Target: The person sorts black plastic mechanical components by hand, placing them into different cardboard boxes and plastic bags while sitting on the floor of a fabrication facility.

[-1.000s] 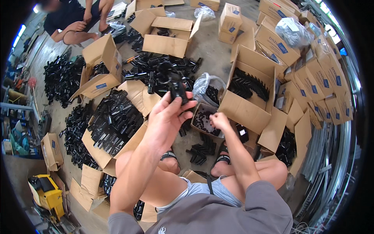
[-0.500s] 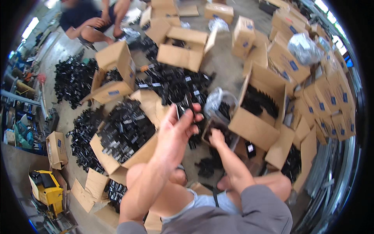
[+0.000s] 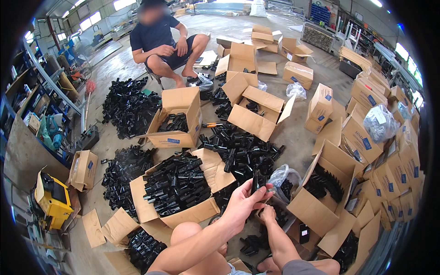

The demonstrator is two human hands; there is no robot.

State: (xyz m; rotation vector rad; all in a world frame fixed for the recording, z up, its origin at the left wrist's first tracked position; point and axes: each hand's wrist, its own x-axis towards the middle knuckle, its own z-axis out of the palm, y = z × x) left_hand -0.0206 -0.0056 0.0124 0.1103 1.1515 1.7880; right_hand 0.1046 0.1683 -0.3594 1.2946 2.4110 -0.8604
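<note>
My left hand (image 3: 247,200) is closed around a glossy black tubular part (image 3: 260,179), held up over the pile in front of me. Just below and to its right, my right hand (image 3: 267,213) has its fingers drawn together at the edge of a small bin (image 3: 288,223); whatever they hold is hidden. Behind the hands spreads a heap of similar black parts (image 3: 229,153). A clear plastic bag (image 3: 283,176) with black parts in it stands beyond the bin. An open carton (image 3: 316,208) with rows of black parts stands to the right.
An open carton (image 3: 181,220) full of black parts lies left of my arms. Another carton (image 3: 176,137) stands behind it. Closed cartons (image 3: 394,176) are stacked at the right. A phone (image 3: 304,233) lies beside the bin. A person (image 3: 167,50) sits at the far left.
My view has tilted up, showing more of the far workshop. My right hand has come up from inside the bin, nearer to my left hand, which still holds the black part.
</note>
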